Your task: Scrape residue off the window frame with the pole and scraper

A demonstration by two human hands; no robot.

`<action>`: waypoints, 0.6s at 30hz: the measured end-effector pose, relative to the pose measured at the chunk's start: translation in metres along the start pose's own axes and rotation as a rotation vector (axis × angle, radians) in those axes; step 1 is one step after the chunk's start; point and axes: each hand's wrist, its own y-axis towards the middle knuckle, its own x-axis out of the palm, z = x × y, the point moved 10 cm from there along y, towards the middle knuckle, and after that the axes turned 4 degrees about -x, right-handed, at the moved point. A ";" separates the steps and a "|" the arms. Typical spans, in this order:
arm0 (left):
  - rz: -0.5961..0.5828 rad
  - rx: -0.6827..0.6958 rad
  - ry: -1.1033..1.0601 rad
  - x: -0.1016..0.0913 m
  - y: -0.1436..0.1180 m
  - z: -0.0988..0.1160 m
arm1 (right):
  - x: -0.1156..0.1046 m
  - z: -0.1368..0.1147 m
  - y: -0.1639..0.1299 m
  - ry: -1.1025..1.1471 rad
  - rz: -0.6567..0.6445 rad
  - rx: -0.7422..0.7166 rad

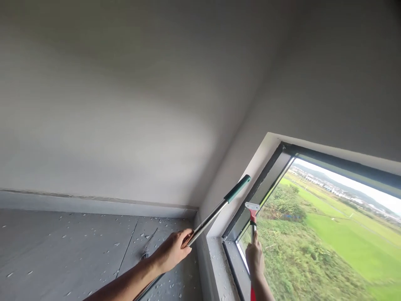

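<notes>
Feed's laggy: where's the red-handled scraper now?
The red-handled scraper is lower right in the head view, held upright by the right hand against the window glass beside the dark frame.

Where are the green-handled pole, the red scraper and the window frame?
green-handled pole [237, 189], head view, on its green handle end.
red scraper [252, 207], head view, on its metal head.
window frame [262, 184], head view, on its dark left bar.

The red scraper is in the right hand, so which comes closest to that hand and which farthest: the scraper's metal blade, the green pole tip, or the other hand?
From the right hand:
1. The metal blade, straight above it at the top of the red scraper.
2. The green pole tip, higher and a little left, by the window frame.
3. The left hand, far off to the left, gripping the silver pole.
</notes>
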 end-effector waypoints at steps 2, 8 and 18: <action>0.010 -0.018 0.047 -0.001 -0.001 0.002 | 0.023 0.011 -0.022 0.020 -0.086 0.011; 0.026 -0.058 0.118 0.001 -0.004 0.007 | 0.014 0.023 -0.034 0.080 -0.248 0.081; 0.029 -0.041 0.145 0.009 -0.002 0.011 | -0.050 -0.007 -0.002 -0.013 -0.082 0.066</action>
